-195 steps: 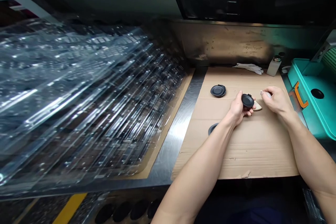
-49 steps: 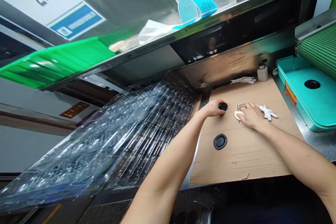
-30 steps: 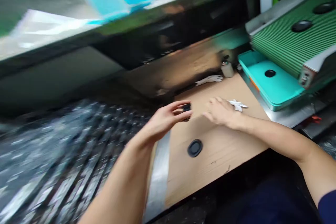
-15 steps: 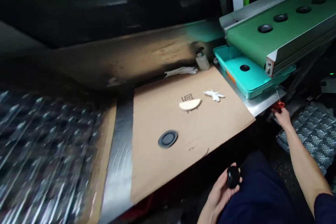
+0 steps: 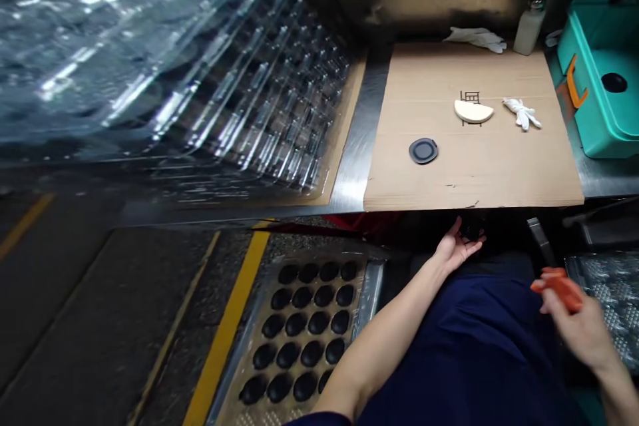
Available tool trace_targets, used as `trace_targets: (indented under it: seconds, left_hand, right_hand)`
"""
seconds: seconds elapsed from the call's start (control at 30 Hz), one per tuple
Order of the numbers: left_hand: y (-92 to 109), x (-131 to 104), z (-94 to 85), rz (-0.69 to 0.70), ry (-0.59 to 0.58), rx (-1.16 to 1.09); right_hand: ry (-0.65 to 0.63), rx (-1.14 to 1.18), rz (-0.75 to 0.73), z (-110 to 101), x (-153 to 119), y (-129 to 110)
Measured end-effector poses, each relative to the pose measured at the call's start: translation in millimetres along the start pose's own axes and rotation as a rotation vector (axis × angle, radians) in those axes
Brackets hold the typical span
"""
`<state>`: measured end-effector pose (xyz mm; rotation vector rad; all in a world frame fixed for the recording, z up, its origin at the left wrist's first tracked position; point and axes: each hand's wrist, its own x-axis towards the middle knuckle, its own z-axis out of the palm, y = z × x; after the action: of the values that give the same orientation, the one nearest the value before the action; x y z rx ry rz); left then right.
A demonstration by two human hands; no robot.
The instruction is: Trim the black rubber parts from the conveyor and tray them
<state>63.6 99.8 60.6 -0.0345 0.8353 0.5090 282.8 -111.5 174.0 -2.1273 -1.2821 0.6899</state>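
Observation:
My left hand [image 5: 456,247] is at the front edge of the bench, palm up, with its fingers curled round a small round black part [image 5: 470,229]. The part is dark against the shadow, so its shape is hard to make out. In my right hand [image 5: 579,323] is an orange-handled tool [image 5: 560,287] whose flat metal blade [image 5: 539,238] points up and away from me. The blade is apart from the black part. On the cardboard sheet [image 5: 404,186] lie a flat dark grey disc [image 5: 423,150], a cream half-round piece [image 5: 473,112] and a crumpled white glove [image 5: 522,113].
Stacked clear plastic trays [image 5: 224,80] stand on the left. Below, a tray [image 5: 292,309] holds several rows of black round parts. A turquoise bin [image 5: 582,80] with a black part inside stands right. A bottle [image 5: 530,26] and another white glove [image 5: 478,38] lie behind the cardboard.
My view has swung left and down. My right hand has come from the bench's right end, bringing the orange-handled tool in front of me. My left hand still holds the black part.

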Motion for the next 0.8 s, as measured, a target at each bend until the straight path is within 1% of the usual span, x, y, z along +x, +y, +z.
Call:
trace_targets:
  seconds: [0.03,0.07,0.1,0.13,0.2,0.27,0.33,0.37,0.43,0.53,0.6,0.63,0.67,0.73,0.8]
  left_hand:
    - [1,1,0.4,0.017,0.019,-0.004]
    - [2,3,0.9,0.039,0.034,-0.013]
    - [2,4,1.4,0.067,0.044,-0.028]
    - [2,5,1.4,0.098,0.054,-0.042]
    - [1,7,-0.3,0.143,0.065,-0.045]
    - [1,8,-5.0,0.158,0.046,0.002]
    - [2,8,-12.1,0.201,0.0,0.086]
    - [2,8,-16.2,0.253,-0.019,0.135]
    - [4,7,-24.1,0.407,-0.02,0.264]
    - [9,6,-33.2,0.62,0.026,0.581]
    - [10,4,-36.5,0.695,0.028,0.777]
    - [11,4,-37.4,0.715,0.027,0.837]
    - [11,3,-37.8,0.729,0.034,0.868]
    - [10,4,-37.8,0.738,0.08,0.862]
    - [8,6,-37.1,0.717,0.149,0.756]
  right_hand:
    - [-0.145,-0.085,0.007,16,-10,-11]
    - [-0.221,-0.173,0.002,32,-16,-20]
    - [-0.267,-0.264,-0.02,45,-17,-27]
    - [-0.283,-0.352,-0.042,56,-16,-32]
    - [-0.285,-0.483,-0.082,70,-10,-38]
    - [-0.307,-0.574,-0.081,75,-3,-42]
    - [-0.342,-0.63,-0.06,73,1,-47]
    - [-0.363,-0.643,-0.047,71,2,-50]
    - [-0.399,-0.646,-0.018,69,3,-56]
    - [-0.426,-0.637,0.013,68,4,-63]
    - [-0.432,-0.642,0.012,70,5,-65]
    - [-0.435,-0.646,0.012,71,6,-66]
    - [-0.435,-0.649,0.014,72,6,-66]
    - [-0.433,-0.65,0.021,74,5,-65]
    - [-0.432,-0.645,0.025,76,4,-64]
